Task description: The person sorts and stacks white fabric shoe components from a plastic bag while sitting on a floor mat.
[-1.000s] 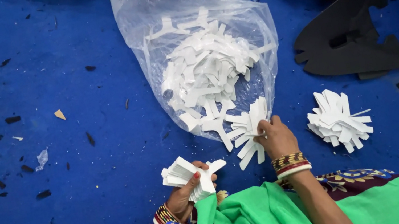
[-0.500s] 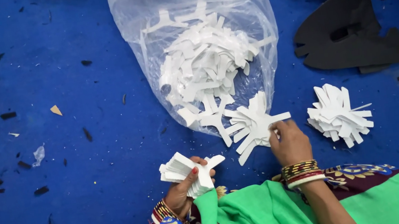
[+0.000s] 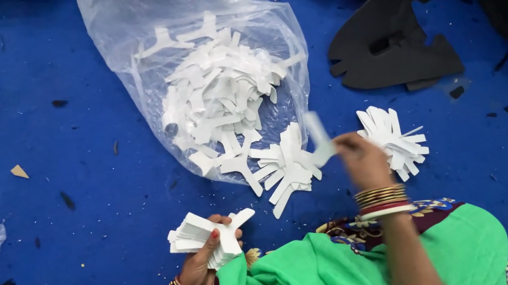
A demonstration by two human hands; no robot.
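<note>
A stack of white, flat, branched cut-out pieces is gripped in the left hand, just below the clear plastic bag of similar pieces. A single white piece, blurred, is pinched by the right hand beside the bag's mouth, between two fanned white piles on the blue floor. Black foam offcuts are seen to the right of the bag.

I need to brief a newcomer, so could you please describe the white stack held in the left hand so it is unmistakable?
On the blue floor, below the clear plastic bag of white cut-outs, find the left hand beside green cloth. The stack of white cut-outs is in its grip, fanned and lifted, unlike the loose piles lying flat.
</note>
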